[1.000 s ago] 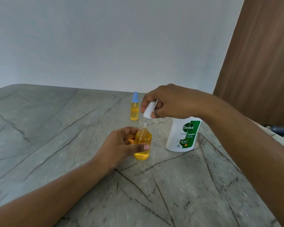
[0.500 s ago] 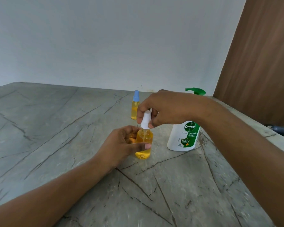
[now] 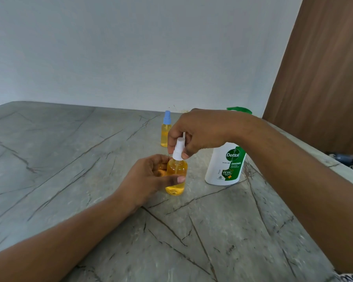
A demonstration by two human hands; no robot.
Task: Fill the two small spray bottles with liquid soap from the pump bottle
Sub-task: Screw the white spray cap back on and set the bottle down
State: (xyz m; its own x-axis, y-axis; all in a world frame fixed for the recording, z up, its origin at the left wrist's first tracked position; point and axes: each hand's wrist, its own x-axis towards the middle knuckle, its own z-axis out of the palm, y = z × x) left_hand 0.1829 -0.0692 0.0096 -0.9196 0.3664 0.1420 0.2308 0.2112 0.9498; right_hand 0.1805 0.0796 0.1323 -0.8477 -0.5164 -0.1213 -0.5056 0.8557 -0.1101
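Observation:
A small clear spray bottle (image 3: pixel 176 180) full of orange soap stands on the grey marble table (image 3: pixel 69 169). My left hand (image 3: pixel 149 178) grips its body from the left. My right hand (image 3: pixel 200 133) pinches the white spray cap (image 3: pixel 178 149), which sits on the bottle's neck. Behind them stands a second small spray bottle (image 3: pixel 164 132) with a blue cap, also holding orange liquid. The white Dettol pump bottle (image 3: pixel 225 163) with a green pump stands to the right, partly hidden by my right arm.
A pale wall runs along the table's far edge, and a brown wooden panel (image 3: pixel 318 68) rises at the right. Some blue and dark objects (image 3: pixel 348 158) lie beyond the table's right edge.
My right hand has brought the white spray cap down from above the open bottle and its tube has gone into the neck; the cap now sits on the bottle. My left hand has kept its grip.

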